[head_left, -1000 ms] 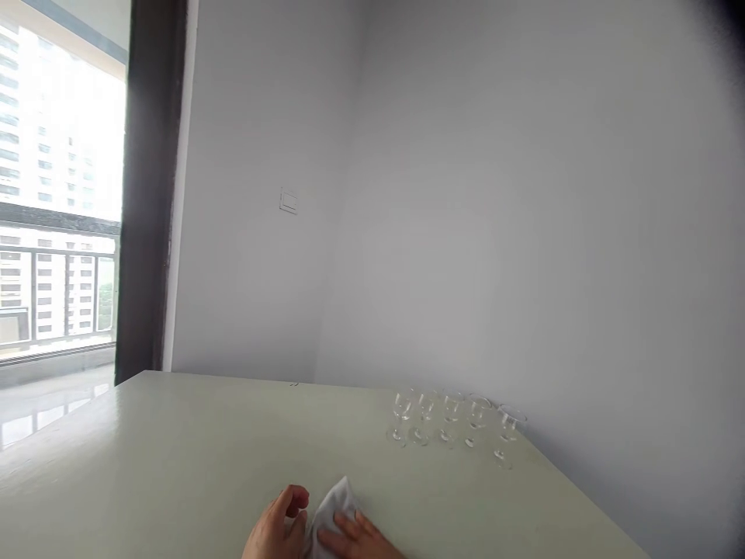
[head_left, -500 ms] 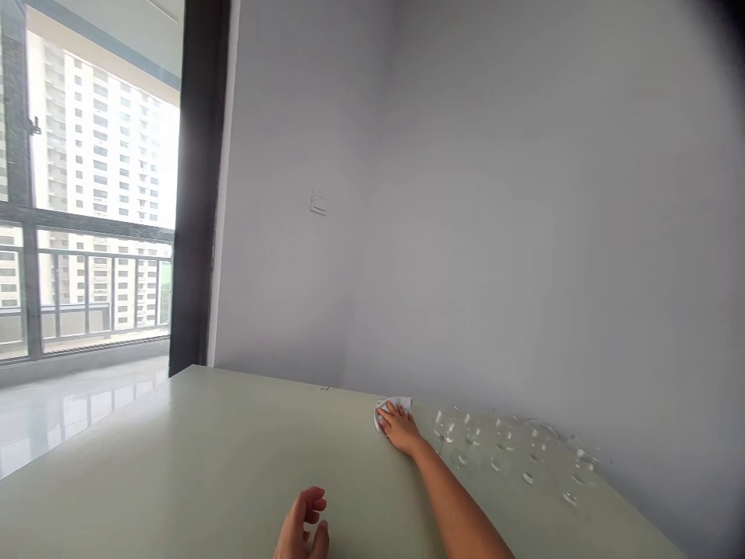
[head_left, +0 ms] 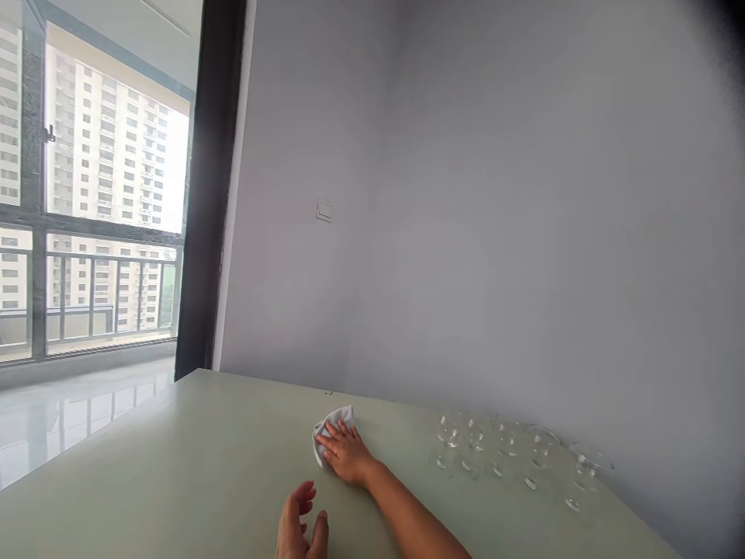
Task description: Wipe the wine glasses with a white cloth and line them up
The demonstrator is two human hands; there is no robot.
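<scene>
My right hand (head_left: pixel 345 453) lies flat on a pale grey-white cloth (head_left: pixel 342 418) with its fingers spread, pressing it against the pale green table (head_left: pixel 174 458). One edge of the cloth sticks out beyond the fingertips. Nearer to me, at the bottom of the view, my left hand (head_left: pixel 298 528) hovers with nothing in it, fingers loosely bent and thumb apart. Part of that hand is cut off by the frame. To the right of my right arm, several clear stemmed glasses (head_left: pixel 448 432) stand in a row on the table.
A grey wall (head_left: pixel 494 233) with a light switch (head_left: pixel 324 210) rises behind the table's far edge. At the left are a dark door frame (head_left: pixel 213 186) and a window (head_left: pixel 110 155) with a railing outside. The glasses stand close to the wall.
My right hand has slid left and towards me over the table, taking the cloth along, away from the glasses. My left hand has barely moved. The view has shifted slightly.
</scene>
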